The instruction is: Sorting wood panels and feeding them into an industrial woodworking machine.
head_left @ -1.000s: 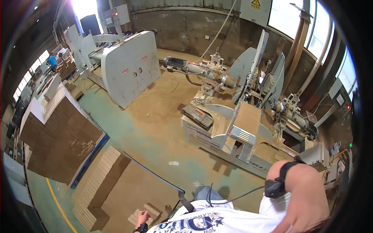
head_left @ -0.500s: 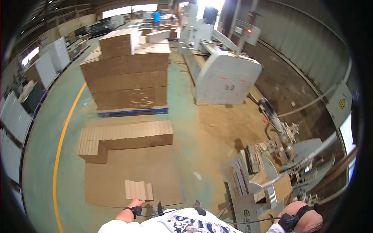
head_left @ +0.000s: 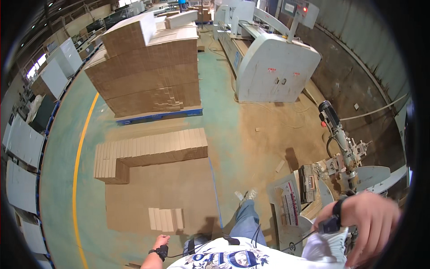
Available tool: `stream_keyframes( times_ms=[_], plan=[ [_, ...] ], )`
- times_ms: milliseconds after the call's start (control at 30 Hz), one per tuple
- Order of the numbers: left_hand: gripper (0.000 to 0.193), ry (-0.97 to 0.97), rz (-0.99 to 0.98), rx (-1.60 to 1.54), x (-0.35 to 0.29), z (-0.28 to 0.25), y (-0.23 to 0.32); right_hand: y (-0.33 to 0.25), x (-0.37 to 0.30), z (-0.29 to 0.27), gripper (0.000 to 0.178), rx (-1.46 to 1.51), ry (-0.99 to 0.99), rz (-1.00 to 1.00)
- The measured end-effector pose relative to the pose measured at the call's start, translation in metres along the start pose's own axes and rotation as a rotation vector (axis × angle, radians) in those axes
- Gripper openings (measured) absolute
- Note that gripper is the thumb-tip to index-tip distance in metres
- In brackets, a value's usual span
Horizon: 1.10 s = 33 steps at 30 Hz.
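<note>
My left hand [head_left: 162, 240], with a black strap at its wrist, is just below a small row of pale board strips [head_left: 166, 219], apart from them. Its fingers look curled together, and nothing shows in them. The strips lie side by side on a large brown sheet [head_left: 168, 188] on the floor. My right hand [head_left: 369, 224] is raised large at the lower right, in front of a grey machine [head_left: 289, 206]. Its fingers hang down, slightly apart and a little blurred. No object shows in it; the palm side is hidden.
An L-shaped row of board strips [head_left: 154, 145] lines the sheet's far and left sides. Beyond stands a tall stack of brown boards [head_left: 148, 76] on a blue pallet [head_left: 156, 117]. A white machine cabinet [head_left: 277, 71] stands far right. A yellow line [head_left: 77, 188] runs along the left floor.
The view has tilted down and my legs now show. My left hand has drawn back from the small row of strips. My right hand has risen larger into view at the lower right.
</note>
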<state>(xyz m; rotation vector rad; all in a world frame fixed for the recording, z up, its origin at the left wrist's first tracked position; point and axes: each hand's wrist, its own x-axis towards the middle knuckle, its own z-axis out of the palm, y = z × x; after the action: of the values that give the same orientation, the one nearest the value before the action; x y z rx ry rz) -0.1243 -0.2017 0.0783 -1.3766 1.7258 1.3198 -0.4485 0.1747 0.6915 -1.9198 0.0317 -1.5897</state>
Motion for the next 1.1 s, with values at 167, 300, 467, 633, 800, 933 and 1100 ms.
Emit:
stream_keyframes(
  times_ms=[167,300,467,633,800,933,1100],
  plan=[
    [0.036,0.071,0.147,0.200,0.020,0.047,0.132,-0.066,-0.320,-0.115,0.024,-0.194,1.333,-0.236],
    [0.039,0.171,0.449,0.389,0.083,0.131,0.309,0.003,-0.673,-0.160,0.017,-0.502,2.545,0.328],
    [0.038,0.383,0.635,0.543,0.235,0.181,0.517,0.105,-0.889,-0.115,0.022,-0.205,2.823,0.818],
    [0.095,0.681,0.487,1.068,0.361,0.272,0.602,0.093,-1.055,-0.068,0.025,-0.665,3.091,1.303],
    [0.084,1.099,0.501,1.201,0.389,0.232,0.568,0.096,-1.087,-0.122,0.051,-0.392,3.179,1.438],
    [0.070,1.053,0.755,1.225,0.421,0.247,0.552,0.049,-1.203,-0.043,0.057,-0.863,2.843,2.204],
    [0.063,1.000,0.842,1.189,0.418,0.242,0.554,0.041,-1.272,-0.045,0.061,-0.938,2.713,2.356]
  ],
)
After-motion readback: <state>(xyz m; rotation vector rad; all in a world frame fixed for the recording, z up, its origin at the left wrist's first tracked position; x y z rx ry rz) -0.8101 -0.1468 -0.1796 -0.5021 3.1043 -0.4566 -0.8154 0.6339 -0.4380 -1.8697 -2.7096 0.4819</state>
